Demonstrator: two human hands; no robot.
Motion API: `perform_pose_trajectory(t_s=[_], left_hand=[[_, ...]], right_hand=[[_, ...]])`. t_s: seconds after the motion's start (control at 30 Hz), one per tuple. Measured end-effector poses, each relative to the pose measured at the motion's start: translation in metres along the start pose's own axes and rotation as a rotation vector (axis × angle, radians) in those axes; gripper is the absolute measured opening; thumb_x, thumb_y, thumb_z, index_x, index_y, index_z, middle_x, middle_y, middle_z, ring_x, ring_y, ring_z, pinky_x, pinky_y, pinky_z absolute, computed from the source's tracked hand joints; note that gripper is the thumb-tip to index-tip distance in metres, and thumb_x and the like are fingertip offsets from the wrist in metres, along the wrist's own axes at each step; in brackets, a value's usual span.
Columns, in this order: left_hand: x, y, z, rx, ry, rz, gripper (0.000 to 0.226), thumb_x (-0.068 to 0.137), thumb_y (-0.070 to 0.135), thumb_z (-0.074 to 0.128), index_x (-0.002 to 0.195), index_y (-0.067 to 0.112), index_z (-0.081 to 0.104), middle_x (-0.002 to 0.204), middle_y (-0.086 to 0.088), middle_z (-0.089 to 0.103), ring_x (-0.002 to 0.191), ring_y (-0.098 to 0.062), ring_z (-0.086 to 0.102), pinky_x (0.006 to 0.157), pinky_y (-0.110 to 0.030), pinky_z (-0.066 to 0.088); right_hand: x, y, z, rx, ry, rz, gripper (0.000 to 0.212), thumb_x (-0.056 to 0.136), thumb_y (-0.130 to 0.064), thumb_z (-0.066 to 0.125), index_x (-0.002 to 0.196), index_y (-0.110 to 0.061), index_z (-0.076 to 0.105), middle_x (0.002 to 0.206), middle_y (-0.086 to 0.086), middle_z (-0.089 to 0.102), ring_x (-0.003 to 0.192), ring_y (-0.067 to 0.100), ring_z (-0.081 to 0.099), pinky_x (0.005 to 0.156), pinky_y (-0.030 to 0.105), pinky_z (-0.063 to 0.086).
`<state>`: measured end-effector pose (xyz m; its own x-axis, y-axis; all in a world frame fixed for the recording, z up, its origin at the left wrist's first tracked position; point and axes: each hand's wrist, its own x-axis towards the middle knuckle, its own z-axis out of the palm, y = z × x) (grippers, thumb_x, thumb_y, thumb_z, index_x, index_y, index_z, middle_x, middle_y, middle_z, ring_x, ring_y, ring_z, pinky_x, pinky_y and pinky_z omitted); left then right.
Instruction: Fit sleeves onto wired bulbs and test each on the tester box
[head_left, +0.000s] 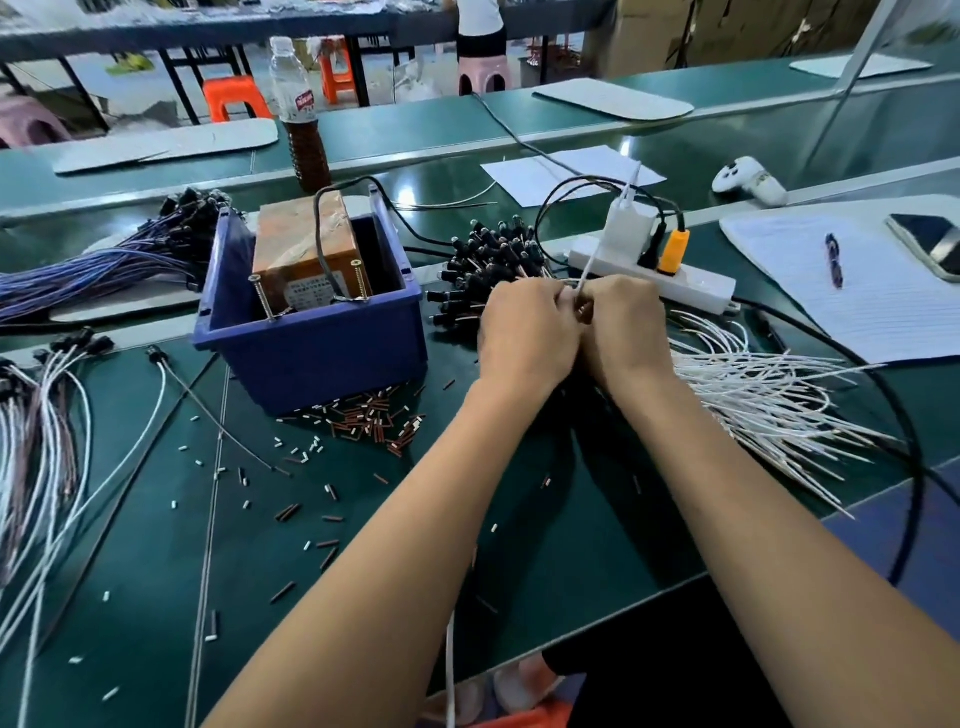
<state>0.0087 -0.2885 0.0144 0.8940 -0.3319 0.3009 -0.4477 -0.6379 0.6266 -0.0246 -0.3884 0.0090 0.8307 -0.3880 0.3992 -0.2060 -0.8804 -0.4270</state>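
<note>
My left hand (524, 332) and my right hand (626, 325) are pressed together over the green table, fingers curled, pinching a white wired bulb lead (589, 270) whose wire sticks up between them. Whatever lies at the fingertips is hidden. Behind my hands lies a heap of black-capped bulbs (488, 260); their white wires (753, 384) fan out to the right. The tester box (306, 249), orange-brown with two screws on top, sits in a blue bin (311, 343) to the left. Small red-brown and white sleeves (363, 421) are scattered in front of the bin.
A white power strip (691, 283) with plugs lies behind my hands. Finished bundles lie at the far left (47, 415) and back left (104, 260). A bottle (301, 114), lined paper with a pen (834, 260), a phone (930, 241) and a thick black cable (904, 415) are around.
</note>
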Motion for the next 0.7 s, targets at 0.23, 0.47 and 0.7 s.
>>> perform_pose_trajectory(t_s=[0.23,0.47,0.7], left_hand=[[-0.008,0.002,-0.006,-0.034,-0.008,0.071,0.035,0.103,0.023,0.055,0.068,0.014,0.053,0.082,-0.015,0.068,0.089,-0.035,0.054,0.076,-0.043,0.044],[-0.035,-0.013,-0.089,-0.175,-0.313,0.025,0.02,0.088,0.002,0.052,0.078,0.007,0.069,0.063,-0.001,0.069,0.068,-0.027,0.068,0.059,-0.034,0.053],[-0.075,-0.092,-0.186,0.083,-0.517,-0.279,0.031,0.081,-0.015,0.053,0.069,0.01,0.067,0.052,0.004,0.066,0.051,-0.011,0.065,0.053,-0.029,0.054]], right_hand=[[-0.007,-0.012,-0.022,0.221,0.381,0.214,0.027,0.088,-0.001,0.056,0.103,-0.011,0.077,0.097,0.012,0.076,0.093,0.03,0.068,0.085,0.032,0.049],[-0.029,-0.084,-0.028,0.464,0.531,-0.105,0.015,0.084,0.0,0.059,0.092,-0.005,0.071,0.089,0.005,0.07,0.078,0.016,0.06,0.075,0.022,0.046],[-0.081,-0.184,0.02,0.635,0.209,-0.354,0.015,0.085,0.003,0.064,0.093,-0.007,0.07,0.086,0.0,0.067,0.077,0.012,0.057,0.074,0.016,0.042]])
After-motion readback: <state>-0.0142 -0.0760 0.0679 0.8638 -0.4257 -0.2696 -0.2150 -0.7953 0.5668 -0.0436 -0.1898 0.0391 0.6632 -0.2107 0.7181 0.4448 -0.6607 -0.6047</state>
